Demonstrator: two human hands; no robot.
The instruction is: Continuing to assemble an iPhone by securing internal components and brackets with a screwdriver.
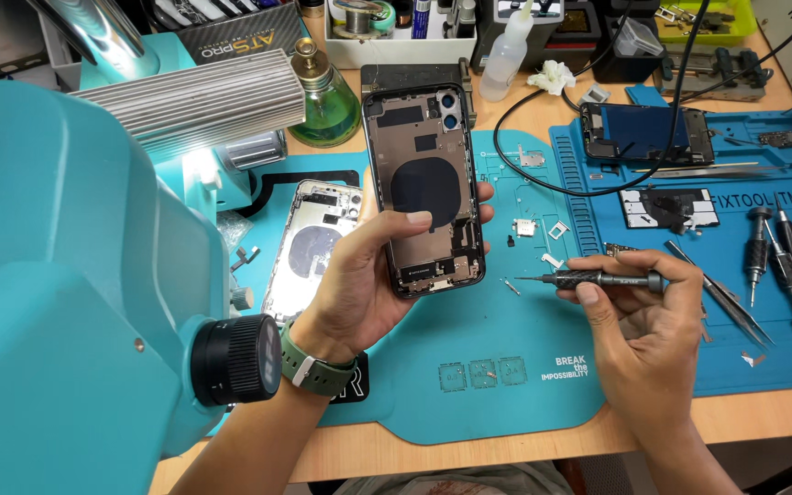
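Observation:
My left hand (364, 280) holds an opened black phone housing (425, 188) upright above the blue work mat (506, 385), thumb across its inner face, where a dark round coil and camera cutouts show. My right hand (648, 325) grips a small dark precision screwdriver (593, 279) lying level, its tip pointing left toward the housing's lower right corner but apart from it. A green watch band sits on my left wrist.
A teal microscope body (75, 275) fills the left. A second silver phone housing (309, 243) lies on the mat behind my left hand. Small screws and brackets (526, 227), tweezers (721, 293), more screwdrivers (772, 257), another dismantled phone (643, 133) and a green glass bottle (323, 101) lie around.

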